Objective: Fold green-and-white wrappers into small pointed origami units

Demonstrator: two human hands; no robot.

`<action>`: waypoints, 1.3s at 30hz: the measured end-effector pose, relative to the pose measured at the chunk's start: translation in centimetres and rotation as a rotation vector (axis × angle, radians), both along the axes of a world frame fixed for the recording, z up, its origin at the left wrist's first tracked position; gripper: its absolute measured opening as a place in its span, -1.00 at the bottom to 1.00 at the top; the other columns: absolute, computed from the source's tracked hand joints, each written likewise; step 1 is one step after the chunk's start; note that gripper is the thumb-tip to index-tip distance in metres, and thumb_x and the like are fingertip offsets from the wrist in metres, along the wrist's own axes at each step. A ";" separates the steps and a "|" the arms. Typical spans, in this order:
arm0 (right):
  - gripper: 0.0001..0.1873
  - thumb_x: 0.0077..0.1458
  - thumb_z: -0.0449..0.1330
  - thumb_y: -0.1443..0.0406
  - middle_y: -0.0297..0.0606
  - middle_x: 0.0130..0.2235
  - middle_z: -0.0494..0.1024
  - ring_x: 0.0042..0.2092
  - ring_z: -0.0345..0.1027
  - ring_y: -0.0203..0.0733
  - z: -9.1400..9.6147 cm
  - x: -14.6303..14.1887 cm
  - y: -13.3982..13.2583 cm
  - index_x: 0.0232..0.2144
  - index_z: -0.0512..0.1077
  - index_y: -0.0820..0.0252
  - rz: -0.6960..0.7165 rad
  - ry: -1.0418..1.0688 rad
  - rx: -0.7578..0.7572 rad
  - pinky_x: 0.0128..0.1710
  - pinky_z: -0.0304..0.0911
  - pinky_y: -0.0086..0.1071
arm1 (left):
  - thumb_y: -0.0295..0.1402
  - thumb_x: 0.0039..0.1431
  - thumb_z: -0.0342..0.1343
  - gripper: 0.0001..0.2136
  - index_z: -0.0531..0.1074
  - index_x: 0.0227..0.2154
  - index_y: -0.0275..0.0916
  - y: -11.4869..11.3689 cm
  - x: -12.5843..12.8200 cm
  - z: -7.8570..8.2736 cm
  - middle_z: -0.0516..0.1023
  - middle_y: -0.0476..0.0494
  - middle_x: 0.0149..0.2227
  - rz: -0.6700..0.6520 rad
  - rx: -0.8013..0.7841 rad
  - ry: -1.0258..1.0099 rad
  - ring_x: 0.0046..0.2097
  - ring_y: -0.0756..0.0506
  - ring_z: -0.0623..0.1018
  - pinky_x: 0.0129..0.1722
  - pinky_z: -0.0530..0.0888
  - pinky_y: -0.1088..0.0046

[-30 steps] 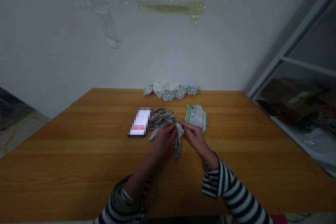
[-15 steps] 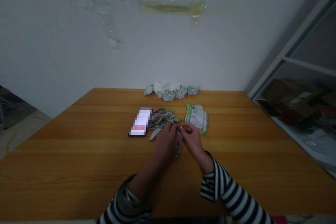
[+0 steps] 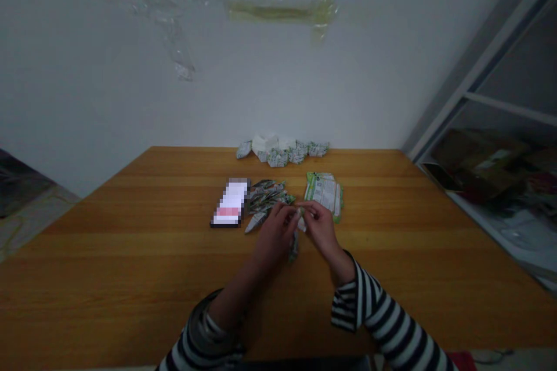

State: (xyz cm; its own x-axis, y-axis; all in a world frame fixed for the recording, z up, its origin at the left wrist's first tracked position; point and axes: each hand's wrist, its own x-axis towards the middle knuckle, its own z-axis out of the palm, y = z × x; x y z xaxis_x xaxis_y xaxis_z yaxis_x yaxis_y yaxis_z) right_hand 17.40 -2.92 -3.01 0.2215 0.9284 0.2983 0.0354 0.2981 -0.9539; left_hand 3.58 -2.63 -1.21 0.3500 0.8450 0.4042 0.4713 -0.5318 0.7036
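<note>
My left hand (image 3: 275,235) and my right hand (image 3: 319,224) meet over the wooden table (image 3: 130,255), both pinching a folded printed paper strip (image 3: 295,245) that hangs down between them. Just beyond my left hand lies a loose pile of folded paper pieces (image 3: 264,199). A flat stack of green-and-white printed sheets (image 3: 324,192) lies beyond my right hand. Both wrists wear striped sleeves.
A phone (image 3: 231,203) with a lit screen lies left of the pile. A row of folded paper shapes (image 3: 282,152) sits at the far table edge by the white wall. A metal shelf unit (image 3: 487,145) with clutter stands at the right.
My hands have drawn closer together around the strip, and less of it hangs below them. The view has shifted slightly.
</note>
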 end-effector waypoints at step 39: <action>-0.75 0.00 0.26 0.22 -0.19 -0.21 0.65 -0.20 0.51 -0.10 0.5 1.8 0.2 -0.23 0.59 0.14 0.170 -0.038 -0.026 -0.18 0.40 -0.26 | -0.20 0.15 0.12 -0.70 0.58 -0.14 -0.23 1.8 -1.4 0.3 0.63 -0.18 -0.15 -0.032 -0.351 -0.394 -0.14 -0.17 0.57 -0.10 0.47 0.26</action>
State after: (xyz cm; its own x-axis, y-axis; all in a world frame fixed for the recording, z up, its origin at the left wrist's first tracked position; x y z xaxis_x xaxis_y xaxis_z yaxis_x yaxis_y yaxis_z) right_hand 19.24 -2.72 -2.51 0.0501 0.9591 0.2788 0.0226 0.2779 -0.9603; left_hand 2.23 -0.86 -0.91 0.2564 0.9447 0.2046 0.1228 -0.2418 0.9625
